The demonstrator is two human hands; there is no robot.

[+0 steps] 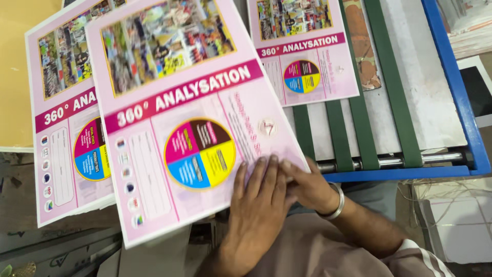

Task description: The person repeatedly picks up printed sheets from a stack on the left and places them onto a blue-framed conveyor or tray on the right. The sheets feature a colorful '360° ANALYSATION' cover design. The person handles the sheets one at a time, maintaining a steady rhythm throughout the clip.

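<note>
Pressing flat on the near right corner of a pink printed sheet (189,123), left hand (256,205) lies open-fingered; right hand (307,187), beside it, grips that corner's edge. Second sheet (64,118) beneath left; third (305,46) far on green-belted conveyor (369,128).

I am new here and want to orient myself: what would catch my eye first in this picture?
The big pink printed sheet with its four-coloured circle fills the centre, both hands, left hand and right hand, at its lower corner. Another pink sheet lies on the green belts of a blue-framed machine.
</note>
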